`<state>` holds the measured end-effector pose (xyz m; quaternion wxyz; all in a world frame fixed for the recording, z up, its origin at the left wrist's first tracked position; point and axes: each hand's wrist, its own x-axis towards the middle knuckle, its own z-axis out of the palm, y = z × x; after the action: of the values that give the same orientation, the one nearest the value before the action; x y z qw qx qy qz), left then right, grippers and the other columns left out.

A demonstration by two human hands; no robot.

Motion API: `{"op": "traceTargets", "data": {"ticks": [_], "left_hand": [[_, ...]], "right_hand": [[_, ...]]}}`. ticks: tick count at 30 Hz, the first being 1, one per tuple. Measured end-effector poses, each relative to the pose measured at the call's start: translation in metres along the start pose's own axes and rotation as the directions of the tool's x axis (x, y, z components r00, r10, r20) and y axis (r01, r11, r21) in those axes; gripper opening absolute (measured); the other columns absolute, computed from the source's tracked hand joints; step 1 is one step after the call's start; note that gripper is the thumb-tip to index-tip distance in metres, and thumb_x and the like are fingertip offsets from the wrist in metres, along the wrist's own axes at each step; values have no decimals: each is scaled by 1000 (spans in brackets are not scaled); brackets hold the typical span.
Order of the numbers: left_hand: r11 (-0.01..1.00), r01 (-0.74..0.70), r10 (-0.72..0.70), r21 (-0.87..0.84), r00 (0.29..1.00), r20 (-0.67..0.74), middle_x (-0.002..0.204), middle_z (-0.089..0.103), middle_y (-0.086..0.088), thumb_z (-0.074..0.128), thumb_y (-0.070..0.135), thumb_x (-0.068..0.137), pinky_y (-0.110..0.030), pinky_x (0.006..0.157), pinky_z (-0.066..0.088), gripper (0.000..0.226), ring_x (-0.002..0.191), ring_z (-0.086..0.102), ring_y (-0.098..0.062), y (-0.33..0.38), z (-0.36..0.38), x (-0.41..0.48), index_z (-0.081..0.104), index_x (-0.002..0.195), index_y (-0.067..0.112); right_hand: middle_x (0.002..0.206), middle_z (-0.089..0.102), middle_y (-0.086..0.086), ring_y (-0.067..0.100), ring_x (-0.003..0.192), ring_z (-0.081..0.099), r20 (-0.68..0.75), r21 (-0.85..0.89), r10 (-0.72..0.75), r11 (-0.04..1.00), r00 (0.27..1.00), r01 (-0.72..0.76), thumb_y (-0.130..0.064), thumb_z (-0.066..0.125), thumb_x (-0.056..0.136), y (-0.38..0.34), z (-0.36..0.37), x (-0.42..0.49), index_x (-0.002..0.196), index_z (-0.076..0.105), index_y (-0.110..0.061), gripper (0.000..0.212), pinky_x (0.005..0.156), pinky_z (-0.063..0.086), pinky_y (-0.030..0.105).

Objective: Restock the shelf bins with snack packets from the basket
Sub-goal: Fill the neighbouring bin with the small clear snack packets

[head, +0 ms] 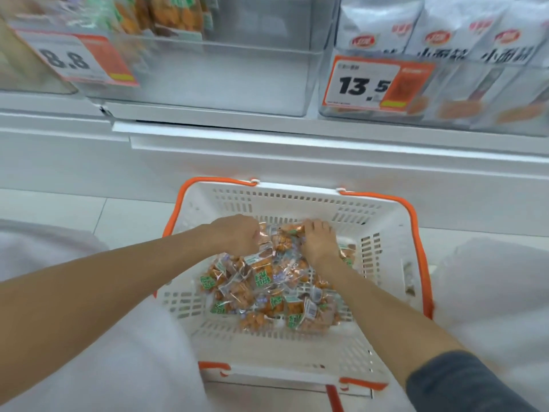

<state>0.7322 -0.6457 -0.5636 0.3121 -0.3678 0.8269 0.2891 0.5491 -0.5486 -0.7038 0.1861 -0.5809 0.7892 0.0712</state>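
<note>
The snack packets (267, 286) are lying heaped in the white basket (297, 200) on the floor, and both hands are gathering at the far side of the heap — the left hand (237, 234) curled shut on packets, the right hand (319, 240) pressing down on them, fingers bent. I judge this to be the pick-up step; next the load is needing a lift to the nearly empty clear bin (225, 81) — up on the far shelf.

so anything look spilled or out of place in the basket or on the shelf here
Nothing looks spilled or damaged. The snack packets lie in a loose jumble, all inside the white basket, with both hands on the pile. The clear bin above the basket is mostly empty, holding only a few packets at its back left.
</note>
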Motion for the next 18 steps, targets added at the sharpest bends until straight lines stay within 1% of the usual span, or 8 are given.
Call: {"op": "traceTargets", "data": {"ticks": [2, 5, 7, 9, 11, 13, 16, 18], "left_hand": [[1000, 7, -7, -3, 1000, 7, 90, 48, -5, 50, 20, 91, -34, 72, 43, 10, 79, 49, -23, -2, 2, 0, 56, 84, 16], [1000, 12, -12, -7, 1000, 3, 86, 47, -7, 51, 18, 93, -32, 70, 41, 9, 76, 46, -22, -4, 3, 1, 52, 84, 16], [1000, -4, 4, -21, 1000, 3, 85, 47, -7, 52, 18, 92, -32, 69, 40, 10, 75, 45, -21, -4, 3, 0, 52, 82, 16], [999, -21, 20, -38, 1000, -17, 86, 46, -6, 54, 20, 92, -33, 71, 41, 11, 76, 45, -21, -5, -1, 0, 53, 81, 16], [998, -40, 38, -43, 998, -53, 87, 45, -6, 54, 24, 93, -36, 75, 45, 15, 78, 44, -20, -6, -7, -1, 53, 81, 16], [996, -50, 42, -74, 993, -106, 81, 47, -6, 52, 30, 95, -37, 74, 47, 26, 73, 45, -21, -4, -15, -4, 53, 75, 14], [975, -66, 27, -212, 984, -178, 62, 42, -6, 39, 45, 102, -32, 67, 40, 53, 55, 41, -20, 8, -30, -16, 46, 63, 9], [899, -73, -3, -433, 985, -171, 82, 52, -8, 35, 55, 99, -36, 79, 50, 57, 72, 55, -23, 17, -37, -24, 55, 87, 3]], "right_hand": [[129, 46, 12, 29, 122, 41, -37, -71, -15, 997, 999, 13, -11, 66, 83, -1, 3, 2, 135, 41, -10, 58, 107, 34, 39], [117, 57, 7, 24, 109, 53, -64, -40, -33, 999, 997, 31, -8, 69, 82, -3, 0, 6, 120, 54, -13, 42, 95, 44, 35], [103, 63, 4, 22, 95, 60, -62, 48, -10, 999, 998, 13, -12, 65, 88, -5, -7, 3, 110, 58, -14, 23, 81, 46, 32], [88, 62, 1, 19, 82, 59, -57, 228, 44, 973, 997, -30, -19, 57, 96, -6, -20, -3, 99, 58, -14, 6, 70, 44, 29], [77, 56, -2, 17, 72, 54, 6, 405, 47, 913, 999, -46, -27, 52, 100, -8, -42, -10, 91, 55, -14, 16, 65, 41, 30], [69, 53, 0, 16, 64, 50, 47, 509, -11, 860, 999, -14, -29, 52, 100, -11, -71, -19, 86, 55, -11, 24, 65, 42, 33], [76, 61, 16, 30, 70, 57, 23, 614, -61, 789, 998, 34, -28, 55, 99, -15, -120, -39, 88, 62, 2, 32, 75, 50, 42], [71, 58, 11, 26, 67, 54, -20, 677, -81, 733, 997, 73, -26, 56, 98, -12, -153, -58, 90, 63, 7, 35, 76, 51, 44]]}}
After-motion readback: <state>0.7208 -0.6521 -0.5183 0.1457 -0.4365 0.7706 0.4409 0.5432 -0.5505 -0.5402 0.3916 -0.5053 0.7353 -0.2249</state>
